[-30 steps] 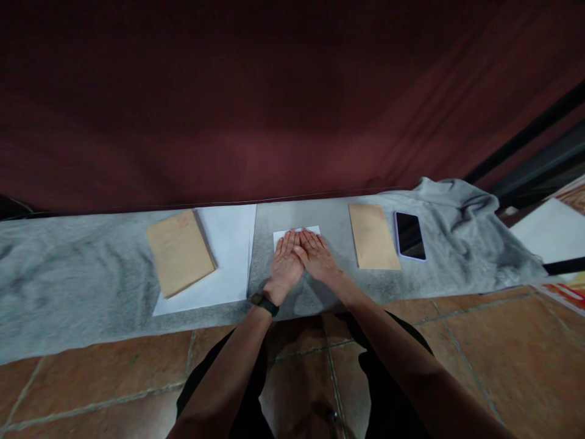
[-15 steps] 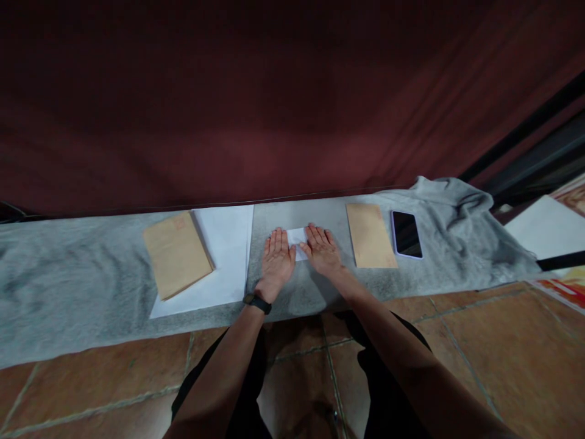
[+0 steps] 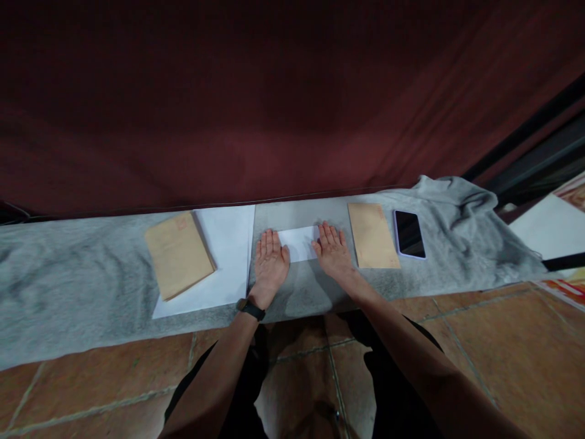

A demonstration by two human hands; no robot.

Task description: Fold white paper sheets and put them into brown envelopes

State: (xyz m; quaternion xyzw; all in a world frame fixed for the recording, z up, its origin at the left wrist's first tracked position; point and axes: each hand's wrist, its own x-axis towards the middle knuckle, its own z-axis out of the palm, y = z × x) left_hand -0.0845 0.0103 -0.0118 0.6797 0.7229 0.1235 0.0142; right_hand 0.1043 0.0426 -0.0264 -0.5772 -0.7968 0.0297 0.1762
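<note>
A narrow strip of white paper (image 3: 299, 244), apparently folded, lies flat on the grey cloth between my hands. My left hand (image 3: 271, 256) rests palm down over its left end, fingers stretched out and pointing away from me. Over the right end lies my right hand (image 3: 333, 249), also flat with straight fingers. Both ends of the paper are hidden under the hands. To the right of my right hand is a single brown envelope (image 3: 373, 236). Left of my left hand, large white sheets (image 3: 231, 256) lie partly beneath a stack of brown envelopes (image 3: 179, 256).
A phone with a pale purple case (image 3: 409, 234) lies right of the single envelope. The grey cloth (image 3: 82, 274) bunches up at its right end. Dark red fabric (image 3: 274, 122) rises behind it. Brown floor tiles (image 3: 493, 335) lie in front; white board (image 3: 555, 225) stands far right.
My hands have slid apart along the paper, the left one to the left and the right one to the right. More of the white strip shows between them.
</note>
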